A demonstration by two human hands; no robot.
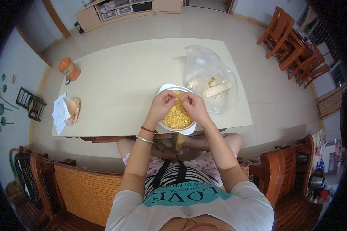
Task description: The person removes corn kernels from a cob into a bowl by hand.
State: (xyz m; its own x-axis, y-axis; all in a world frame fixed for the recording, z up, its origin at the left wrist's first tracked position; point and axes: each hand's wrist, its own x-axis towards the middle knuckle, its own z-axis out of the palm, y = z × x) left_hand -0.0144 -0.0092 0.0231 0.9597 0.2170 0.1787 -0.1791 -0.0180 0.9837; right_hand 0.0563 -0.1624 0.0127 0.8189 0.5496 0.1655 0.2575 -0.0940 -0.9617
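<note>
A white bowl (189, 129) with two side handles stands at the table's near edge, filled with yellow corn kernels (176, 117). Over the bowl's far part, my left hand (163, 104) and my right hand (194, 106) are close together, fingers bent and pinched. Whatever lies between the fingertips is too small to make out. Just right of the bowl is a clear plastic bag (204, 61), spread on the table. On it lie a stripped corn cob (216, 90) and smaller cob pieces (192, 84).
The pale table (119, 81) carries an orange canister (69, 69), papers (60, 112) and an opened packet (74, 111) at the left. A wooden bench (85, 188) is behind me. Wooden chairs (277, 32) stand at the far right, a low cabinet (165, 7) at the back.
</note>
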